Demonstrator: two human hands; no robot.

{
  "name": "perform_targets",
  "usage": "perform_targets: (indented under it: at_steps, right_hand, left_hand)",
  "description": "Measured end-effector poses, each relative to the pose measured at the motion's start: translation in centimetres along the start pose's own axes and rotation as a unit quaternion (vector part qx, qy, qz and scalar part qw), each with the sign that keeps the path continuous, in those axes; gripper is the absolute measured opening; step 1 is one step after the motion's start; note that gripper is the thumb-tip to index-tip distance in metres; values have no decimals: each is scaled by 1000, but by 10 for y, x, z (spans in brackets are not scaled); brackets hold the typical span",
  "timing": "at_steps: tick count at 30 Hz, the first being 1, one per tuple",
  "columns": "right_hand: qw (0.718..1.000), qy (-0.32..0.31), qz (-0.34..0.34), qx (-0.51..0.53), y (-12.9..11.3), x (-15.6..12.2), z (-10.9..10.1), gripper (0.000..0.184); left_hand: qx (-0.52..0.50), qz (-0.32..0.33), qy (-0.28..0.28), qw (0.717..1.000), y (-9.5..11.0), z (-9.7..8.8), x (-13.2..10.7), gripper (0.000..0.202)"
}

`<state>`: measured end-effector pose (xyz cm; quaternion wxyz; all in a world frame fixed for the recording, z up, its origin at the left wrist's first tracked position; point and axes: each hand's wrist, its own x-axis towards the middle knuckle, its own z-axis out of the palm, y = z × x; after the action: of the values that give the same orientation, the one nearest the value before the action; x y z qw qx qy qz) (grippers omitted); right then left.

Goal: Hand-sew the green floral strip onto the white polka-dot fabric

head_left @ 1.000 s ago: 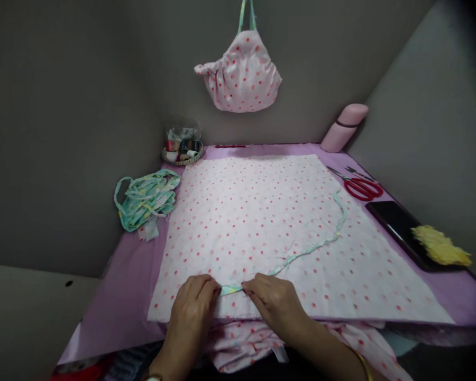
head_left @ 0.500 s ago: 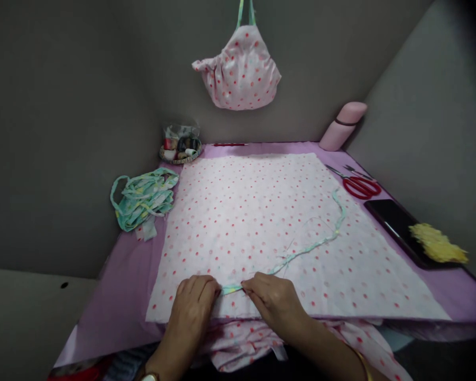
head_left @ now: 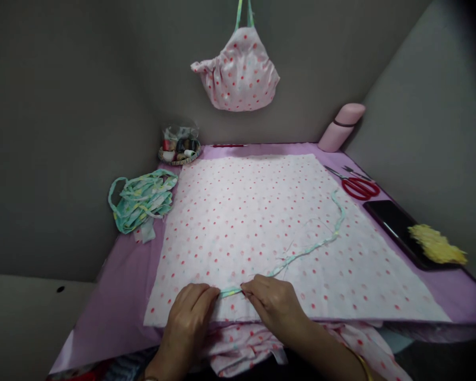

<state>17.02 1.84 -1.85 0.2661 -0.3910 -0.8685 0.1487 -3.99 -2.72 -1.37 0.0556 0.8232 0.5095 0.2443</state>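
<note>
A narrow green fabric strip (head_left: 311,247) with yellow spots and frayed loose threads lies in a curve across the white dotted cloth (head_left: 238,211). Near the cloth's front edge, my left hand (head_left: 192,307) pinches one part of the strip. My right hand (head_left: 275,299) pinches it a short way to the right, and a small length shows stretched between the two hands. From behind my right hand the strip runs on toward the back right. More dotted fabric (head_left: 241,346) lies bunched below the table edge, under my wrists.
A heap of green strips (head_left: 145,198) lies at the left, by a basket of thread spools (head_left: 180,153). On the right are red-handled scissors (head_left: 359,188), a phone (head_left: 396,222) with a yellow bundle (head_left: 436,243) on it, and a pink bottle (head_left: 341,128). A dotted fabric piece (head_left: 241,74) hangs behind.
My left hand has shifted slightly down and left, its wrist turned a little. My right hand stays nearly in place. The strip is still pinched between both hands.
</note>
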Motion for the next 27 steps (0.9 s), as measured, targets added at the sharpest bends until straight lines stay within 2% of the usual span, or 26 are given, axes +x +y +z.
perform_targets:
  at_steps: [5, 9, 11, 14, 19, 22, 27]
  right_hand:
    - [1000, -4, 1, 5, 0, -1, 0, 29]
    - [1000, 3, -5, -1, 1, -1, 1, 29]
    - [1000, 2, -3, -3, 1, -1, 2, 29]
    - [1000, -1, 0, 0, 1, -1, 2, 29]
    - [1000, -12, 7, 2, 1, -1, 2, 27]
    - [1000, -19, 8, 4, 1, -2, 2, 26]
    - [999, -23, 20, 20, 1, -2, 1, 26]
  left_hand:
    - [-6, 30, -6, 1000, -1, -7, 6, 36]
    - [-23, 38, -50, 998, 1, -18, 15, 44]
    - [-28, 27, -61, 997, 2, -18, 17, 32]
    - [-7, 5, -34, 999, 4, -13, 16, 10]
    - [-12, -8, -4, 1000, 4, -1, 11, 14]
    - [-48, -39, 8, 998, 4, 1, 10, 15]
    - [-77, -96, -24, 992, 5, 0, 14, 14]
